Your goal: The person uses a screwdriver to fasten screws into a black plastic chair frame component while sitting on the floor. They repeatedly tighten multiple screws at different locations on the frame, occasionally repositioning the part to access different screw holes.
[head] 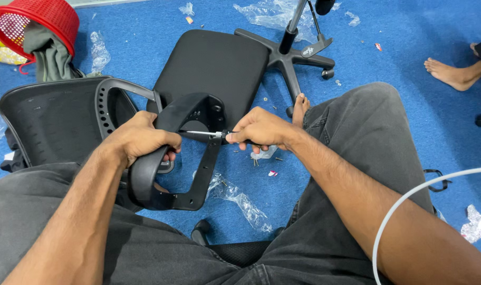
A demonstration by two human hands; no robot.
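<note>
Left hand (pixel 140 138) wrapped tight round black armrest (pixel 169 158) above the lap, right hand (pixel 259 129) pinching screwdriver (pixel 206 134), tip inside the armrest loop, seat (pixel 214 66) on blue floor (pixel 398 31) behind

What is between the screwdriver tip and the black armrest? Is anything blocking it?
Nothing visible blocks it. The right hand holds the screwdriver, whose thin shaft runs straight across the open gap to the inside of the black armrest. The left hand grips the armrest's outer side, away from the shaft.
</note>
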